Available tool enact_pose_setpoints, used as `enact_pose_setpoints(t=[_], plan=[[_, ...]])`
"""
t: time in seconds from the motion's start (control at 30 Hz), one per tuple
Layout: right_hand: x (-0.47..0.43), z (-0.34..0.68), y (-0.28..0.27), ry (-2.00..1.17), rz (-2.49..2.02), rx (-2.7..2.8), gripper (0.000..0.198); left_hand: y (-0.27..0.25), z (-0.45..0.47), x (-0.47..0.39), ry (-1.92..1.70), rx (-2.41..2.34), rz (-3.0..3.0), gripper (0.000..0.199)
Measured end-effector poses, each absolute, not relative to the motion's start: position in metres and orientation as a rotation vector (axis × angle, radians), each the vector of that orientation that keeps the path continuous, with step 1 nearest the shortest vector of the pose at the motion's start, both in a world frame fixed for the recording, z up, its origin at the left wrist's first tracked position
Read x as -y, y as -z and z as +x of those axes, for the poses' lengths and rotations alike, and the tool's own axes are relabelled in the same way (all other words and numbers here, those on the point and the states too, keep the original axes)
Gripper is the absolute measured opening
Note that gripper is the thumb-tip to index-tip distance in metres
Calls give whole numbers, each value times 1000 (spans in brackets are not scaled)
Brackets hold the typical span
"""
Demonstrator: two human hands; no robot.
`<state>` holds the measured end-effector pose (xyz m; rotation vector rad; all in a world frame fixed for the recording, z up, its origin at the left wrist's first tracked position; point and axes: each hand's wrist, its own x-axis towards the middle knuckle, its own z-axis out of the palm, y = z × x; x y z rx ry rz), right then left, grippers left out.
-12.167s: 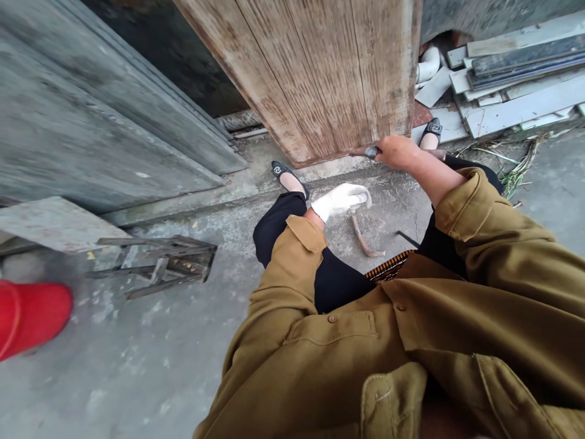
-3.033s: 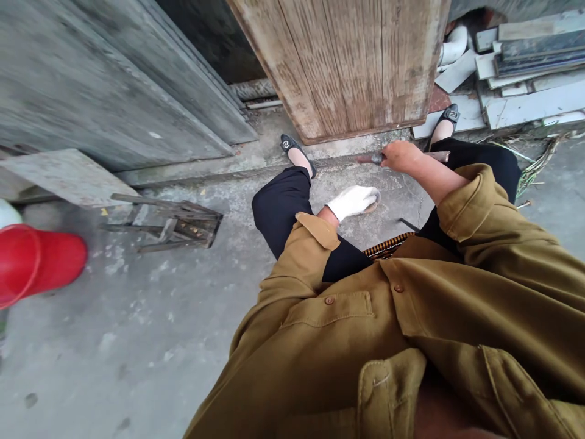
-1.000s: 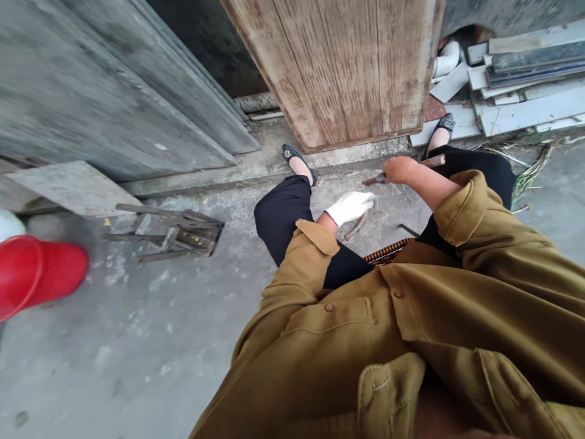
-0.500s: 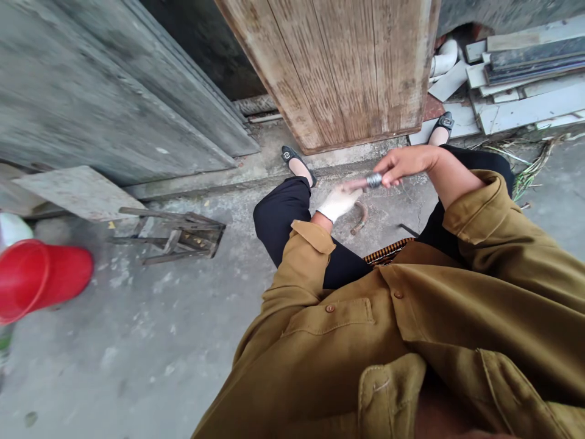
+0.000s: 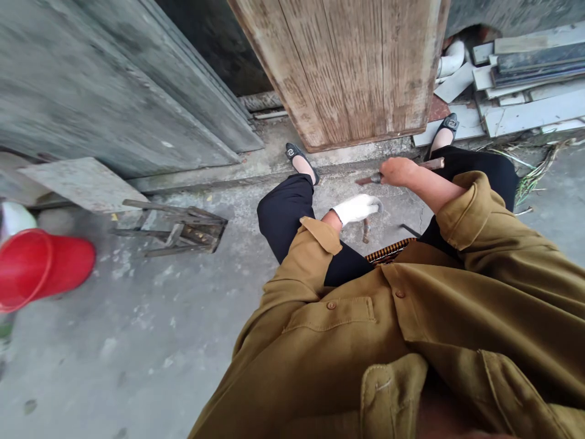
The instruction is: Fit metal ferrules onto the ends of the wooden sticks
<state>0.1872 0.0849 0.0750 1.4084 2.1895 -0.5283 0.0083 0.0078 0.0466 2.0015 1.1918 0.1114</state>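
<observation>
Where the concrete floor (image 5: 150, 341) meets a low step (image 5: 361, 151) ahead of you, a worn wooden plank panel (image 5: 351, 67) has its bottom edge between your feet. Off to your right lie stacked boards (image 5: 534, 119), mostly pale; on your left sit a red bucket (image 5: 70, 262) and a small wooden stool (image 5: 201, 235). Your bare right hand (image 5: 398, 172) has its grip closed around a wooden stick (image 5: 434, 164), which shows at both sides of your fist, near the step. Your white-gloved left hand (image 5: 356, 209) curls over a short brown stick (image 5: 365, 231), one end showing below it; I cannot tell whether that grip holds it.
</observation>
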Motion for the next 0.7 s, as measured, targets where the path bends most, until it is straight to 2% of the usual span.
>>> enact_pose_setpoints(t=[0.07, 0.13, 0.37, 0.43, 0.5, 0.6, 0.7], plan=[[-77, 184, -71, 595, 1202, -2045, 33, -47, 7, -8, 12, -1178, 2053, 17], [-72, 186, -68, 841, 1012, -1897, 21, -44, 5, -10, 73, -1192, 2104, 19], [-90, 225, -96, 1859, 680, -1877, 29, -26, -7, -32, -207, -1220, 2035, 33], [-96, 242, -108, 2042, 783, -1986, 30, -24, -7, -34, -308, -1204, 1956, 36], [-99, 254, -115, 2153, 1114, -2147, 31, -24, -5, -33, -342, -1175, 1916, 36], [-102, 257, -112, 2003, 1669, -2305, 34, -24, -1, -28, -286, -1097, 1936, 36], [-105, 241, -97, 1402, 1902, -2312, 36, -22, 1, -24, -164, -1053, 2038, 39]])
